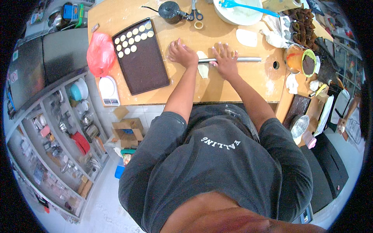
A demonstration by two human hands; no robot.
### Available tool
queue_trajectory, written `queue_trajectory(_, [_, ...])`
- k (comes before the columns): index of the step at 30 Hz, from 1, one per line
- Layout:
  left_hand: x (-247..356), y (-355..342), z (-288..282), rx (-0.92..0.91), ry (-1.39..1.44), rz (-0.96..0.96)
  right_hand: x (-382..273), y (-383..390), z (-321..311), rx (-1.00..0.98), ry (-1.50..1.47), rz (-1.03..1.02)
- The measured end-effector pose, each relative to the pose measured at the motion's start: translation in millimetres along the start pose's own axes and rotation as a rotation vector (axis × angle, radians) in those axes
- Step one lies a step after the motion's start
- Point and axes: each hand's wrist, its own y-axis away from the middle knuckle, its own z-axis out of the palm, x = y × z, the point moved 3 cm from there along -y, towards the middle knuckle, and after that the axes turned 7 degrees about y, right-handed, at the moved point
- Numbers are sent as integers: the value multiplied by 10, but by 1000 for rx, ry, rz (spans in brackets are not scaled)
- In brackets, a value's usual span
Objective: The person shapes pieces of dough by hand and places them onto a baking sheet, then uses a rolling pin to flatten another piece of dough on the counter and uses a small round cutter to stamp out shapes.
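Note:
A steel rolling pin [250, 59] lies crosswise over a pale, oblong piece of dough [203, 70]. My left hand [183, 54] rests over the pin's left end, fingers apart and slightly bent. My right hand [225, 60] lies on the pin with fingers spread. Left of them, a dark baking tray [143, 77] carries several small pale rounds [133, 48] in rows toward its far end. A small ring cutter [198, 25] sits beyond my hands, and a flat white piece [246, 37] lies toward the back right.
A pink bag [100, 54] and white scale [109, 91] flank the tray's left. Behind are a black pot [169, 11], scissors [196, 11] and a white bowl [238, 13] with blue spatula. Bowls [309, 63] crowd the right; shelving [62, 147] stands lower left.

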Motion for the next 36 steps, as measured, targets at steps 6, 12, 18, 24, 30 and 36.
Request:
queue_trajectory(6, [99,-82,16,20,-13,21,-22,-71,-81,-17,20,27])
queue_trajectory(12, [135,-247,56,69,31,112,-116,-135,-82,33,30,49])
queue_trajectory(18, [249,-288,26,50,35,225,-82,-214,-19,79,-13,57])
queue_trajectory(24, [300,-348,70,36,-9,231,-90,-280,-39,32,-17,77])
queue_trajectory(30, [238,-277,-43,31,34,243,-104,-309,-36,90,2,49])
queue_trajectory(36, [-298,193,-454,-108,237,240,-68,-375,-38,129,19,25])
